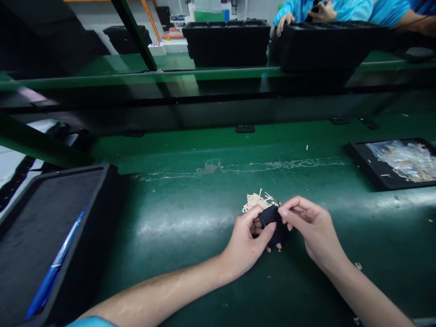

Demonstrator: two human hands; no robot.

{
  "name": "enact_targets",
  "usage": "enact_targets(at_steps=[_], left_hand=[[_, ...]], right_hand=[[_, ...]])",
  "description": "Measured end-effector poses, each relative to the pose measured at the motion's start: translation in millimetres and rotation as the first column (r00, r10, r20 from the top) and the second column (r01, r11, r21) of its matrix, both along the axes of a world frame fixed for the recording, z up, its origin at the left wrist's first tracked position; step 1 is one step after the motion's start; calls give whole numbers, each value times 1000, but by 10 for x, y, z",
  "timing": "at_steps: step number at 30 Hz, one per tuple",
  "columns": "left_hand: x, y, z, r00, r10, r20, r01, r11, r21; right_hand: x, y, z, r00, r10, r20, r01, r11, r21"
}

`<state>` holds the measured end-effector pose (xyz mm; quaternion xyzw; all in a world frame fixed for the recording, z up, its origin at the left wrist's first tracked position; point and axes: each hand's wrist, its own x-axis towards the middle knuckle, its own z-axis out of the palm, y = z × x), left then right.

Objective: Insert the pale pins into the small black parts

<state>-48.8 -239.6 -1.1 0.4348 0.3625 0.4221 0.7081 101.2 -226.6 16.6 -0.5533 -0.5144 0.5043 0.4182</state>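
A small black piece (pixel 270 222) is held between our hands over the green workbench (pixel 190 200). Our left hand (pixel 247 240) curls closed around it; our right hand (pixel 309 227) pinches its top edge, fingers half open. Pale scraps (pixel 257 201) lie just behind it, and a black tray (pixel 78 227) sits to our left.

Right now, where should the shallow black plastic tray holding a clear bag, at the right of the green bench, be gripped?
Best grip the shallow black plastic tray by its raised near-left rim, fingers pinching over the lip, coming from the left. That straight edge faces the right hand, while the tray's right end runs out of view and a crumpled clear bag fills the middle.
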Motion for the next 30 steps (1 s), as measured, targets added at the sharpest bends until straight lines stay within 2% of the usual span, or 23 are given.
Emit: enact_targets(at_steps=[30], left_hand=[[8,9,2,998,-4,-57,5,1000,14]], right_hand=[[-16,3,-29,998,-39,40,40,999,-10]])
